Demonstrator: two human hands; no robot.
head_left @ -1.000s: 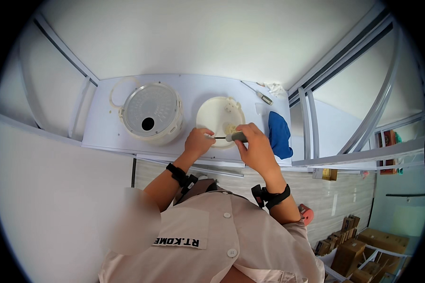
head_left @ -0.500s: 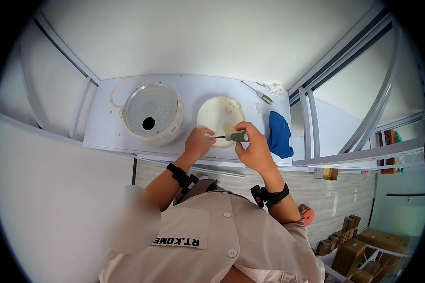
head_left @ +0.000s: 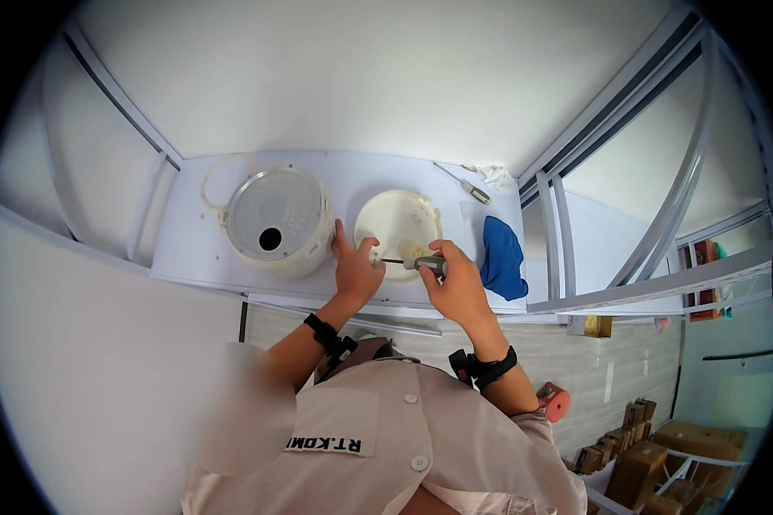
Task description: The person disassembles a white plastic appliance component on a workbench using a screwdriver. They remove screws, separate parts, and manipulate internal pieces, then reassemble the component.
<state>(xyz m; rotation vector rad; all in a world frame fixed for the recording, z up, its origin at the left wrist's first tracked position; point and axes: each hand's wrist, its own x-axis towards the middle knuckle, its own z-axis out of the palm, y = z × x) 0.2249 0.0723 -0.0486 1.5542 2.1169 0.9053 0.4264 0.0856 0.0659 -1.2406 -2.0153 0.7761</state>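
A round cream-white lid-like part (head_left: 397, 225) lies on the white table (head_left: 189, 249). My right hand (head_left: 455, 285) grips a screwdriver (head_left: 421, 263) with a grey handle, its shaft pointing left across the part's near rim. My left hand (head_left: 356, 270) rests at the near left edge of that part, fingers spread beside the screwdriver tip. To the left stands a round white appliance body (head_left: 276, 221) upside down, with a dark hole in its base.
A blue cloth (head_left: 501, 257) lies right of the round part. A second screwdriver (head_left: 465, 184) and a crumpled white scrap (head_left: 496, 177) lie at the table's far right. White metal frame rails (head_left: 558, 232) run along the right. Cardboard boxes (head_left: 653, 446) stand on the floor, lower right.
My left hand has opened and shifted slightly left along the part's edge. My right hand with the screwdriver has barely moved.
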